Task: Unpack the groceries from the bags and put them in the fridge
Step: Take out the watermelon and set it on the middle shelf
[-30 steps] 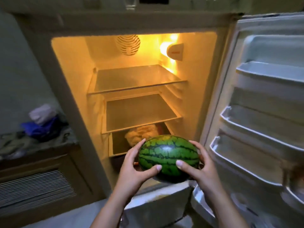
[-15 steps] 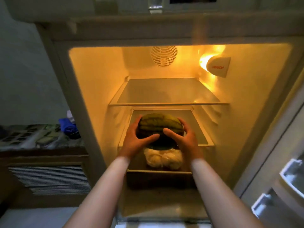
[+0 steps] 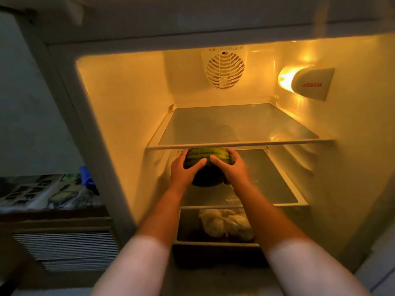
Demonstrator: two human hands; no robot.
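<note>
On the middle shelf (image 3: 267, 180), both hands (image 3: 210, 169) cup the watermelon (image 3: 208, 165).

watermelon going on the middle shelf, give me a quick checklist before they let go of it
1. Grip: left hand and right hand both curl round the watermelon: ok.
2. Headroom under the top shelf: the melon's top sits right at its front edge: cannot tell.
3. Landing spot on the middle shelf: bare glass beside the melon: ok.
4. Melon resting on the shelf: underside hidden: cannot tell.
5. Bagged produce in the drawer below, out of the way: ok.
</note>
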